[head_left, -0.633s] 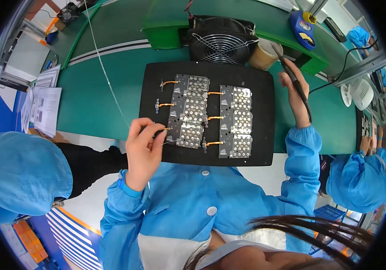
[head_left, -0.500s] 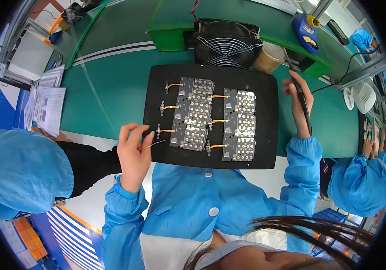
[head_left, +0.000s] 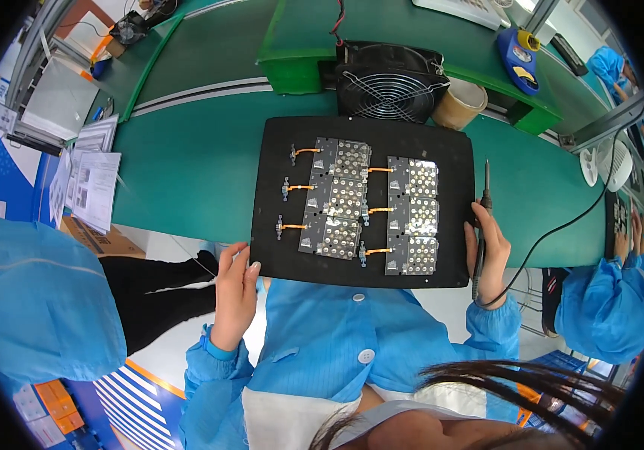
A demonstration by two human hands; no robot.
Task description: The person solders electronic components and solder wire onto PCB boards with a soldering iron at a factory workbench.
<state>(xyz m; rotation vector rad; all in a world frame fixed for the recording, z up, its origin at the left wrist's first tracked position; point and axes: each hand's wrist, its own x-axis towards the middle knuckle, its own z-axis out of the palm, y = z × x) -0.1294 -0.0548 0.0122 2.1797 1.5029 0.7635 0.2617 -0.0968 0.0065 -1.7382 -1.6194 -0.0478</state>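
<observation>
My left hand [head_left: 236,292] grips the lower left edge of a black rectangular board [head_left: 279,264], thumb on top. A thin wire [head_left: 194,258] runs off beside this hand; where it ends is hidden. My right hand [head_left: 490,251] is closed around a soldering iron [head_left: 486,196], its tip pointing up and away, fingers against the board's right edge. On the board lie two columns of grey circuit boards with round silvery spots, a left column [head_left: 335,199] and a right column [head_left: 412,217]. Short orange leads [head_left: 299,187] with small connectors stick out on their left sides.
A black fan [head_left: 389,82] stands behind the board, beside a round tan container [head_left: 460,103]. A blue soldering stand [head_left: 518,60] is at the back right. The iron's black cable [head_left: 562,232] loops rightward. Papers [head_left: 97,191] lie left; co-workers sit on both sides.
My left hand has come down onto the board's lower left edge. My right hand has lowered the iron to the board's right edge. The view has shifted slightly.
</observation>
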